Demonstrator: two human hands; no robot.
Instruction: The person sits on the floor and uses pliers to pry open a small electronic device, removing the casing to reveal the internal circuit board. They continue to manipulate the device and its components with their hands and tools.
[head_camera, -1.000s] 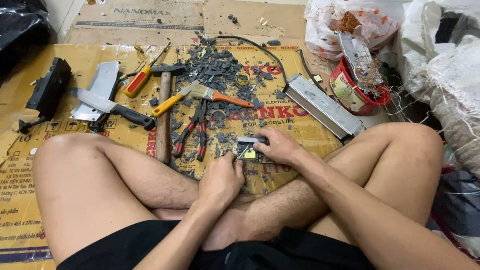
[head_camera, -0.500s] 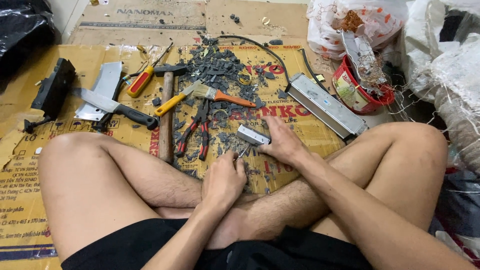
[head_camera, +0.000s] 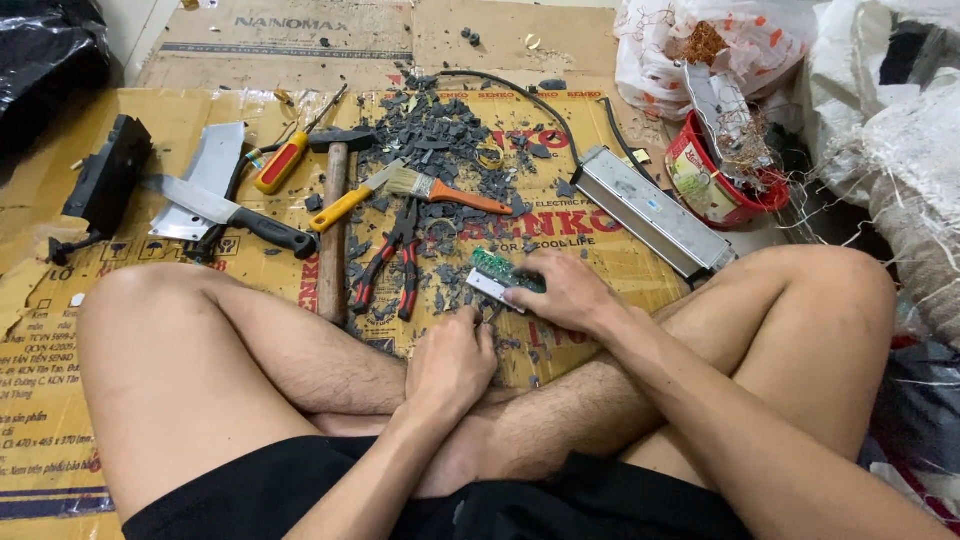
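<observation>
Flattened cardboard (head_camera: 120, 420) covered the floor, and the person sat cross-legged on it with tools fanned out in front. Far left, a black block (head_camera: 105, 180) lay beside a cleaver (head_camera: 205, 180) and a black-handled knife (head_camera: 225, 212), its blade bare and pointing away from the left knee. Next came a red-and-yellow screwdriver (head_camera: 283, 160), a wooden-handled hammer (head_camera: 332, 225), a paintbrush (head_camera: 440, 188) and red-handled pliers (head_camera: 392, 262), all ringed by a heap of dark broken chips (head_camera: 440, 135).

The left hand (head_camera: 450, 362) was curled loosely, knuckles down among the chips just by the crossed shins; whether it gripped anything, I could not tell. The right hand (head_camera: 560, 292) lay flat over a small green circuit board (head_camera: 497, 275) with a pale strip along its near edge, fingers pressed down on it, on the cardboard just right of the pliers.

The danger, I reckoned, lay in those sharp chips under bare legs and palms: a slide of the hand could cut it, or the board could skid off.

Further right a long grey metal box (head_camera: 650, 210) lay aslant, then a red tub (head_camera: 712, 180) stuffed with wire and white sacks (head_camera: 880, 110), whose stray strands could snag a knee.
</observation>
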